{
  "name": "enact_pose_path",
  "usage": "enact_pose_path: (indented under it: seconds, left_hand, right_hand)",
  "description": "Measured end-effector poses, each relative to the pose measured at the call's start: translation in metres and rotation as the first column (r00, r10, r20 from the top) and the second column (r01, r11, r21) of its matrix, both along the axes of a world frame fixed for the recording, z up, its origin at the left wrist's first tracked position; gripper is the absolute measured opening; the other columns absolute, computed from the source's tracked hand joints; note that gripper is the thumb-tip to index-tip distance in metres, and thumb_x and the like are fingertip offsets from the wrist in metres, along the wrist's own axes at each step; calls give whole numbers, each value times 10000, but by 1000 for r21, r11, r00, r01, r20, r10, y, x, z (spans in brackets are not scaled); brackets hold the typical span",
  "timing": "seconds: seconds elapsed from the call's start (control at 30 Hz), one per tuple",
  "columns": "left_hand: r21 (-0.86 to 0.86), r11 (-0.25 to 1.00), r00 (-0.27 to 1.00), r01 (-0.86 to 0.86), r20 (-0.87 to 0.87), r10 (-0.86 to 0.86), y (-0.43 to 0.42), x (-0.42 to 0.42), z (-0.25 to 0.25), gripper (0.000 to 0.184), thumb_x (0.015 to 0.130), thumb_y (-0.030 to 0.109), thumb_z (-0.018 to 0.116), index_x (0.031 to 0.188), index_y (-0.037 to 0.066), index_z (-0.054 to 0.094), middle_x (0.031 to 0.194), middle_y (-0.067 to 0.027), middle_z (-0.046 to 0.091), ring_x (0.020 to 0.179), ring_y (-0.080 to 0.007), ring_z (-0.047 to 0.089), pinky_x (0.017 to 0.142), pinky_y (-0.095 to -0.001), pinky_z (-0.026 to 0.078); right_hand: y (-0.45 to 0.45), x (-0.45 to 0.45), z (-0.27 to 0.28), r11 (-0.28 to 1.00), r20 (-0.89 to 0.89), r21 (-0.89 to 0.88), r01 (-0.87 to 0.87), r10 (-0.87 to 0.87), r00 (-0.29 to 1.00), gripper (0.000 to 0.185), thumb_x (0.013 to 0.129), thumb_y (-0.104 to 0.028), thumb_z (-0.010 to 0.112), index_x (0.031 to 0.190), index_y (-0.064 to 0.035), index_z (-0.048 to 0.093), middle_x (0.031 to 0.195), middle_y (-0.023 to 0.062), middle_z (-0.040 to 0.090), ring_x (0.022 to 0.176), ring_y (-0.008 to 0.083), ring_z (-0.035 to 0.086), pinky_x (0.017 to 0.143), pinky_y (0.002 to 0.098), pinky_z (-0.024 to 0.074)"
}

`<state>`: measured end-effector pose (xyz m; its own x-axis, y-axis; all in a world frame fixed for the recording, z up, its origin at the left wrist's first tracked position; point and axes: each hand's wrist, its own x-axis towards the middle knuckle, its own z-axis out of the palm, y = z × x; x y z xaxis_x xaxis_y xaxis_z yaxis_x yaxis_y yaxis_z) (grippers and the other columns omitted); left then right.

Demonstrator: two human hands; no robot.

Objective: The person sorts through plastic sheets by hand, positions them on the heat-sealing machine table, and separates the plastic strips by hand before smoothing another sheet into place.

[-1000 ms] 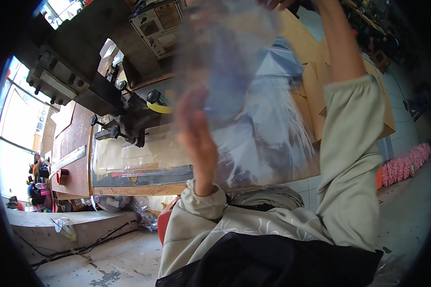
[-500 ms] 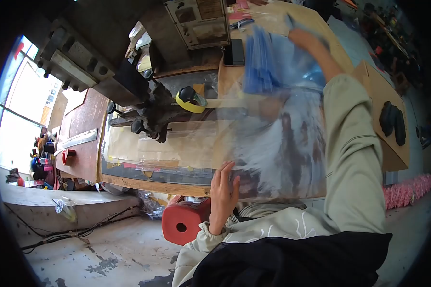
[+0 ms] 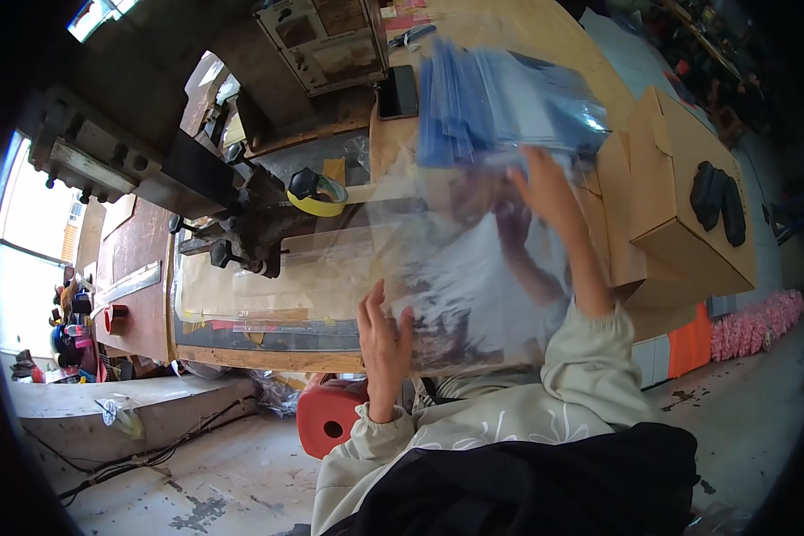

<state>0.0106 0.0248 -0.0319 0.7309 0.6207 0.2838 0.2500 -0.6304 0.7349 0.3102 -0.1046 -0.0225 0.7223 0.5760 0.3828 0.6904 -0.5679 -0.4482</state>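
A large clear plastic sheet (image 3: 482, 286), shiny with reflections, lies on the worktable in front of me. My left hand (image 3: 384, 344) is at its near left edge, fingers apart and raised, holding nothing. Over the sheet's far right part is my right hand (image 3: 545, 192), fingers spread, close to the near edge of a stack of bluish plastic pieces (image 3: 509, 103). Whether its fingertips touch the stack or the sheet I cannot tell. A dark metal press (image 3: 250, 223) stands left of the sheet, with a roll of yellow tape (image 3: 317, 204) on it.
A cardboard box (image 3: 679, 188) with dark objects on top stands at the right. A black phone-like slab (image 3: 397, 94) lies beyond the sheet. On the left are a metal ruler (image 3: 129, 286) and a red tape roll (image 3: 114, 319). A red stool (image 3: 326, 420) is below the table edge.
The clear plastic, raised and blurred earlier, now lies on the table. My right hand has come back toward me from the far side of the stack. My left hand has lowered to the near edge.
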Motion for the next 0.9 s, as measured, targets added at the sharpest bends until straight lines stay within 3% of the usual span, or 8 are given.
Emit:
enact_pose_path:
  seconds: [0.03,0.13,0.17,0.23,0.43,0.53,0.73,0.9]
  left_hand:
    - [-36,999,999,-34,-30,33,2,-1,0,497,824,67,625,1273,-10,426,1049,-189,533,955,-327,546,789,-386,452]
    - [-228,974,996,-5,-85,-14,14,-8,-7,500,814,69,636,1265,-8,435,964,-158,561,896,-283,564,765,-369,458]
    - [-128,991,996,26,-80,-37,16,-8,-10,500,802,58,642,1257,-5,444,903,-129,588,825,-239,586,726,-348,470]
    - [-123,991,996,50,-67,-58,13,-5,-8,503,800,49,643,1260,2,446,883,-116,601,793,-223,599,701,-335,477]
    - [-136,990,999,-45,-30,41,5,4,-18,541,808,33,632,1308,58,426,808,-72,631,659,-162,622,612,-273,496]
    - [-177,981,997,-74,24,79,4,4,-24,548,819,40,625,1324,78,415,797,-70,631,664,-159,618,620,-276,495]
    - [-64,997,998,-51,21,53,6,4,-27,481,843,51,597,1298,66,441,772,-76,632,644,-191,617,609,-302,483]
    - [-50,998,999,-38,16,39,7,4,-29,415,861,69,581,1263,63,480,762,-80,630,633,-209,601,610,-323,473]
  right_hand:
    - [-19,-34,3,991,20,-107,75,-74,997,533,851,-301,605,1235,41,468,1166,282,509,1063,422,510,878,458,439]
    - [-73,-80,-13,882,202,-349,318,-260,944,709,804,-400,656,1284,57,404,1170,259,492,1079,383,490,857,454,431]
    - [-83,-88,-10,848,145,-397,351,-320,936,718,793,-409,665,1273,59,408,1159,248,494,1064,372,492,850,454,426]
    - [-100,-99,1,769,39,-496,404,-444,895,736,771,-427,684,1250,63,415,1138,225,498,1035,350,495,835,453,417]
    - [-102,-115,15,719,110,-512,470,-488,866,623,760,-364,712,1176,29,465,1119,195,489,1009,312,492,840,428,406]
    - [-108,-119,0,735,439,-409,540,-361,823,568,781,-299,700,1184,26,465,1080,184,495,1013,307,486,850,430,400]
    - [-122,-116,-12,825,102,-383,416,-410,907,494,810,-205,668,1194,31,465,1110,167,502,1028,316,486,859,441,399]
    - [-128,-113,-13,928,-58,-175,328,-342,938,346,805,-136,652,1081,13,508,982,168,549,948,342,524,840,431,410]
